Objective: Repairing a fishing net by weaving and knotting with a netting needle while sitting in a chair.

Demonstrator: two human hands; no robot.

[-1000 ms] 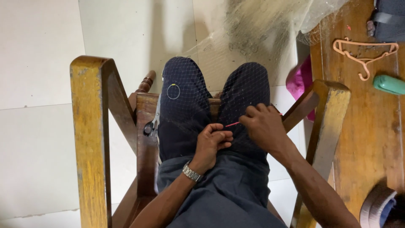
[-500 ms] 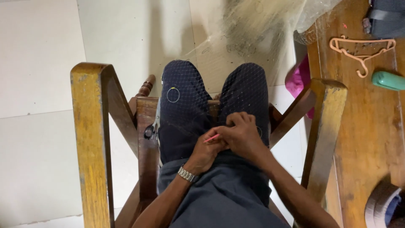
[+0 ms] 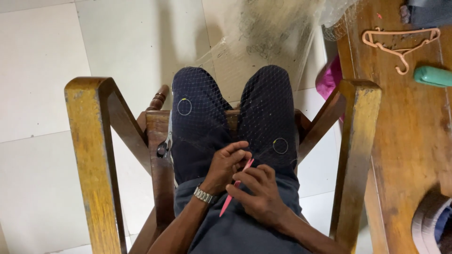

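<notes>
Head view: the person sits in a wooden chair point(image 3: 94, 155), a fine net point(image 3: 263, 108) draped over both knees. The right hand point(image 3: 258, 194) grips a pink needle point(image 3: 235, 188) between thumb and fingers, held slantwise over the lap. The left hand point(image 3: 228, 164), a metal watch point(image 3: 205, 195) on its wrist, pinches the mesh just beside the needle's upper end. To the right, a wooden surface point(image 3: 409, 141) carries a hanger point(image 3: 400, 44) and a green object point(image 3: 433, 76).

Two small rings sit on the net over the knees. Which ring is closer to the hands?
The ring on the person's right thigh, just above the right hand. The other ring lies higher up on the left knee, well away from the left hand.
</notes>
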